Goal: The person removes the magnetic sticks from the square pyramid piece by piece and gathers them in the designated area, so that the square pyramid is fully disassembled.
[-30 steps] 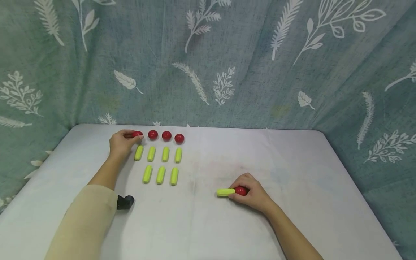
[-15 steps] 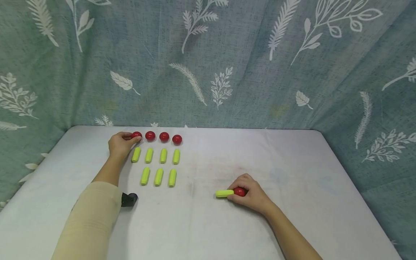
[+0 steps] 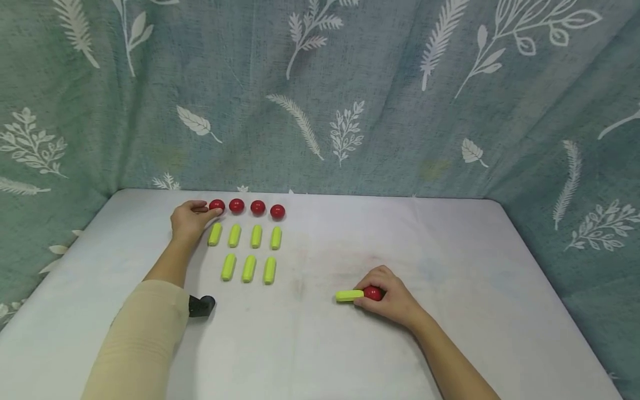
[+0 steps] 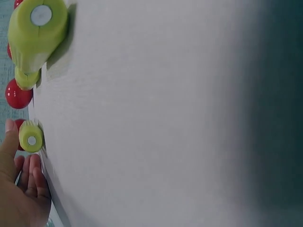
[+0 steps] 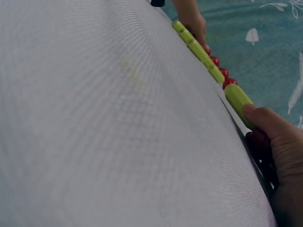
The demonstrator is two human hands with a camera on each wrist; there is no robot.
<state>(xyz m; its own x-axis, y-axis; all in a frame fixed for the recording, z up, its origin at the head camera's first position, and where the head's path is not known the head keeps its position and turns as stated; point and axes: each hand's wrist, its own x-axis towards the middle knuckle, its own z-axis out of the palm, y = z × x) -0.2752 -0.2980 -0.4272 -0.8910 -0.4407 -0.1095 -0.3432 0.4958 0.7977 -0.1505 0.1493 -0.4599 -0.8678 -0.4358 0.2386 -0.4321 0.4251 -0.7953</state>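
On the left, my left hand [image 3: 188, 222] is beside the leftmost red ball [image 3: 216, 206] of a row. Its thumb lies by the ball's near side, and its fingertips stand slightly off the ball's left. In the left wrist view the thumb [image 4: 9, 142] is straight and the fingers are loosely bent. Over the right half of the table, my right hand [image 3: 392, 297] grips a light green rod [image 3: 348, 296] with a red ball [image 3: 372, 293] at its end. In the right wrist view the thumb presses along that rod [image 5: 239, 104]; the ball is mostly in shadow.
Several red balls [image 3: 257, 208] line the table's far left. Before them lies a row of several green rods [image 3: 256, 236], then a row of three [image 3: 249, 269]. Rod ends show a pale disc [image 4: 31, 140]. A leaf-patterned cloth [image 3: 320, 100] hangs behind the white table [image 3: 310, 344].
My left fingers have parted from the leftmost red ball, which now shows more fully and sits nearer its neighbour. The right hand keeps its grip and place; the view shifts slightly.
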